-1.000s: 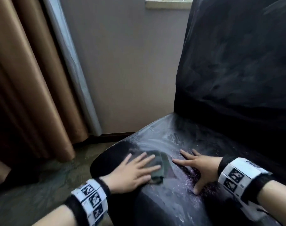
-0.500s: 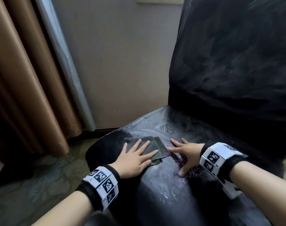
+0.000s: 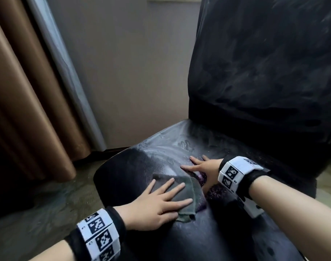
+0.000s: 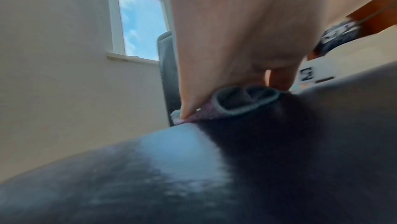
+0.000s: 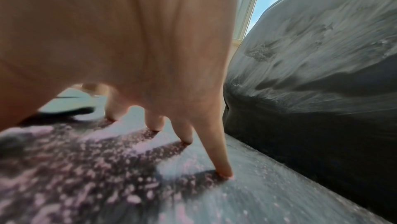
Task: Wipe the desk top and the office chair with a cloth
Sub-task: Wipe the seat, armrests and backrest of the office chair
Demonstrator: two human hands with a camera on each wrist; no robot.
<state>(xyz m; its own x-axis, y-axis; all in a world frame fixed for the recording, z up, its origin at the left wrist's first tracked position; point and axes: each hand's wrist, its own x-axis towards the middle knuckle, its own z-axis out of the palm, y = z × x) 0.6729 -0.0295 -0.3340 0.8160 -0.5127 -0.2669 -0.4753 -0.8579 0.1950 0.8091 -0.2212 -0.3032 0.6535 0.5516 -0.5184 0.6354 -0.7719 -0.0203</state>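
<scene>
A black office chair fills the right of the head view, its dusty seat (image 3: 179,147) in front of me and its backrest (image 3: 264,63) rising behind. A folded grey-green cloth (image 3: 187,196) lies on the seat's front part. My left hand (image 3: 161,200) presses flat on the cloth with straight, spread fingers; in the left wrist view the cloth's folded edge (image 4: 240,101) bulges under the palm. My right hand (image 3: 202,170) rests flat on the bare seat just right of the cloth, its fingertips (image 5: 223,171) touching the speckled surface (image 5: 86,168).
A brown curtain (image 3: 29,102) and a grey one (image 3: 66,76) hang at the left beside a plain wall (image 3: 132,63). Carpeted floor (image 3: 47,204) lies left of the chair. A window (image 4: 139,20) shows above the wall.
My left hand has slid the cloth back toward me along the seat's front. The right hand stays flat on the seat beside it. The head view has shifted slightly.
</scene>
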